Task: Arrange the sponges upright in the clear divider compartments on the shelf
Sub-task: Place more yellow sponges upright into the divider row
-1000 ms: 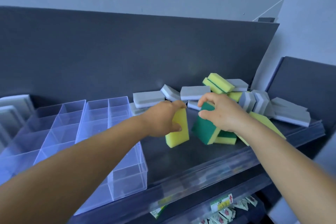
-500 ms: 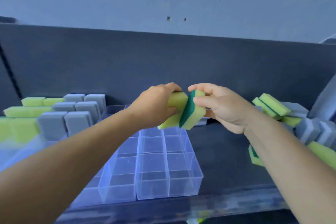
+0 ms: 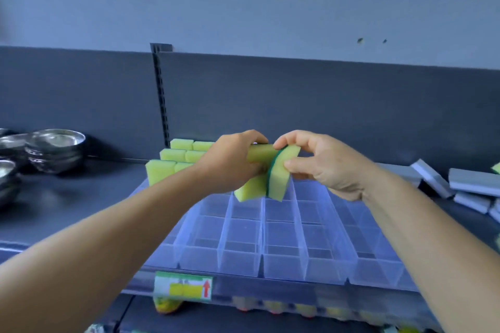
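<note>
The left hand [image 3: 232,165] grips one yellow sponge [image 3: 254,170] and the right hand [image 3: 322,165] pinches another sponge [image 3: 281,176] above the clear divider [image 3: 284,238]

So the dark shelf [image 3: 89,197] has clear divider trays [image 3: 284,238] sitting along its front edge, with yellow sponges [image 3: 173,159] standing upright in the back-left compartments. Steel bowls [image 3: 54,149] are stacked off to the left, and grey sponges [image 3: 460,186] lie loose on the right.
</note>
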Available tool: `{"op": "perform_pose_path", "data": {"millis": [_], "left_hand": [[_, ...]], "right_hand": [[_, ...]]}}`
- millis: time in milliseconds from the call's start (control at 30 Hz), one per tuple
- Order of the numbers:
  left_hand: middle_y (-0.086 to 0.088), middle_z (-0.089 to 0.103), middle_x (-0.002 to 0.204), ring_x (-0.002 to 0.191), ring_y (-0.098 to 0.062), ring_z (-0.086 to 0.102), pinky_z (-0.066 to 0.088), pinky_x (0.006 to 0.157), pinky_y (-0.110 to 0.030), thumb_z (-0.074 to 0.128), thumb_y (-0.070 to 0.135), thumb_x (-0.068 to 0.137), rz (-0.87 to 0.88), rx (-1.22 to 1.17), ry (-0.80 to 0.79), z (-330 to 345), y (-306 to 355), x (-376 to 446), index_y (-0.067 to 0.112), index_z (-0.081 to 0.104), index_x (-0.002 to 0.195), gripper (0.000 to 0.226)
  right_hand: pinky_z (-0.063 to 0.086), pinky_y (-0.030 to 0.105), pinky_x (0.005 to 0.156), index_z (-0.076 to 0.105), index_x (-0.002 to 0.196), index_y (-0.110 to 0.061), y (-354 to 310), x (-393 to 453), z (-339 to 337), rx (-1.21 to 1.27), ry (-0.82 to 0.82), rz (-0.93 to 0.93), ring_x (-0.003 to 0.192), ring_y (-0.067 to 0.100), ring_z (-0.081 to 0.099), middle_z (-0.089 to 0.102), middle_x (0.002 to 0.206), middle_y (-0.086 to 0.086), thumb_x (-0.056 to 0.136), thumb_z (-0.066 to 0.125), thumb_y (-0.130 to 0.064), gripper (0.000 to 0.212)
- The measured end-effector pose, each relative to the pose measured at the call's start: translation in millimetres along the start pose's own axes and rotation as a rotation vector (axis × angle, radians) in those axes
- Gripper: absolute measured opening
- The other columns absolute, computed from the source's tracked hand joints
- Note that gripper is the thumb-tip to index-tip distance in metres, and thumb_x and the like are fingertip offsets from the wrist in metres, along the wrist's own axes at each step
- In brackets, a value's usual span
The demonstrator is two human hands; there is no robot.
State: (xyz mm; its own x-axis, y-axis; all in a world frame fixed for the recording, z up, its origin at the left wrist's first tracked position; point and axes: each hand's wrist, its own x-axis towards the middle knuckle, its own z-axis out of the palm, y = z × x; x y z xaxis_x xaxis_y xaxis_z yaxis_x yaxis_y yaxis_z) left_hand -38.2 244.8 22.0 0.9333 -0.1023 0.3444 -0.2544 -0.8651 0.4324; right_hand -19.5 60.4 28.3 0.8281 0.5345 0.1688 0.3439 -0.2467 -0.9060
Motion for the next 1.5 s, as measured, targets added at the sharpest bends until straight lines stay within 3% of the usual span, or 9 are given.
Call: {"op": "perform_pose_path", "data": {"millis": [100, 300, 400, 567, 867, 1033, 1167, 1300, 1500], "left_hand": [[0.008, 0.06, 0.096, 0.081, -0.015, 0.052, 0.035, 0.054, -0.012, 0.066, 0.034, 0.085, -0.024, 0.02, 0.007, -15.6, -29.8, -14.4, 0.031, 0.054, 0.123, 0.04], [0.009, 0.059, 0.094, 0.074, -0.013, 0.054, 0.041, 0.061, -0.024, 0.067, 0.034, 0.085, -0.07, -0.006, 0.015, -48.8, -85.1, -31.6, 0.032, 0.055, 0.122, 0.039], [0.009, 0.056, 0.091, 0.065, -0.006, 0.052, 0.04, 0.055, -0.021, 0.064, 0.024, 0.086, -0.109, 0.019, 0.003, -65.0, -114.8, -36.6, 0.032, 0.053, 0.123, 0.039], [0.006, 0.06, 0.108, 0.088, -0.018, 0.058, 0.047, 0.068, -0.027, 0.065, 0.02, 0.083, -0.193, 0.043, -0.035, -79.3, -166.2, -44.1, 0.032, 0.052, 0.125, 0.045], [0.01, 0.058, 0.099, 0.079, -0.017, 0.059, 0.047, 0.062, -0.024, 0.067, 0.018, 0.082, -0.184, -0.116, -0.019, -73.6, -204.5, -42.0, 0.036, 0.055, 0.116, 0.041], [0.006, 0.05, 0.113, 0.096, -0.019, 0.056, 0.047, 0.08, -0.027, 0.068, 0.017, 0.082, -0.112, -0.01, -0.095, -61.6, -206.3, -38.2, 0.034, 0.055, 0.12, 0.044], [0.006, 0.042, 0.108, 0.09, -0.015, 0.049, 0.044, 0.077, -0.027, 0.068, 0.021, 0.084, -0.052, 0.172, -0.131, -48.2, -209.9, -39.1, 0.031, 0.054, 0.127, 0.046], [0.005, 0.043, 0.115, 0.112, -0.015, 0.04, 0.046, 0.085, -0.033, 0.066, 0.027, 0.085, -0.004, 0.318, -0.131, -40.0, -208.0, -40.9, 0.032, 0.05, 0.132, 0.05], [0.004, 0.043, 0.124, 0.119, -0.017, 0.035, 0.048, 0.087, -0.033, 0.067, 0.036, 0.084, -0.005, 0.433, -0.142, -43.2, -199.5, -45.3, 0.028, 0.041, 0.14, 0.062]], "right_hand": [[0.054, 0.016, 0.064, 0.061, 0.094, -0.017, -3.4, 12.5, 29.1, -0.011, 0.019, -0.01, 0.076, 0.013, 0.056, 0.061, 0.088, -0.002, 0.09, 0.057, -0.002, 0.017], [0.05, 0.02, 0.05, 0.062, 0.097, -0.02, -8.6, 38.2, 86.0, -0.051, 0.107, -0.046, 0.05, 0.009, 0.049, 0.055, 0.077, -0.002, 0.092, 0.06, -0.013, 0.009], [0.056, 0.033, 0.063, 0.065, 0.093, -0.02, -7.0, 55.9, 109.6, -0.046, 0.227, -0.053, 0.066, 0.018, 0.056, 0.059, 0.078, -0.008, 0.09, 0.064, -0.017, 0.004], [0.055, 0.048, 0.083, 0.067, 0.103, -0.016, 1.0, 82.1, 134.4, -0.175, 0.312, -0.028, 0.082, 0.027, 0.064, 0.07, 0.092, 0.003, 0.084, 0.07, -0.025, 0.021], [0.036, 0.023, 0.072, 0.063, 0.115, -0.021, 17.6, 109.0, 161.6, -0.516, 0.306, 0.019, 0.08, 0.016, 0.049, 0.049, 0.077, -0.011, 0.085, 0.067, -0.033, 0.032], [0.041, 0.027, 0.075, 0.063, 0.112, -0.021, 17.3, 113.0, 166.2, -0.7, 0.286, -0.007, 0.085, 0.018, 0.051, 0.058, 0.094, -0.003, 0.085, 0.066, -0.036, 0.03], [0.044, 0.031, 0.084, 0.063, 0.111, -0.019, 14.2, 111.3, 171.7, -0.839, 0.237, -0.031, 0.099, 0.021, 0.056, 0.061, 0.112, 0.0, 0.087, 0.063, -0.034, 0.028], [0.041, 0.03, 0.081, 0.062, 0.115, -0.018, 17.1, 106.0, 178.8, -0.94, 0.176, -0.013, 0.107, 0.026, 0.056, 0.059, 0.114, 0.004, 0.089, 0.059, -0.032, 0.03], [0.042, 0.032, 0.085, 0.059, 0.123, -0.014, 16.6, 101.1, 184.1, -1.021, 0.117, 0.028, 0.112, 0.028, 0.052, 0.054, 0.119, 0.008, 0.091, 0.055, -0.039, 0.041]]}}
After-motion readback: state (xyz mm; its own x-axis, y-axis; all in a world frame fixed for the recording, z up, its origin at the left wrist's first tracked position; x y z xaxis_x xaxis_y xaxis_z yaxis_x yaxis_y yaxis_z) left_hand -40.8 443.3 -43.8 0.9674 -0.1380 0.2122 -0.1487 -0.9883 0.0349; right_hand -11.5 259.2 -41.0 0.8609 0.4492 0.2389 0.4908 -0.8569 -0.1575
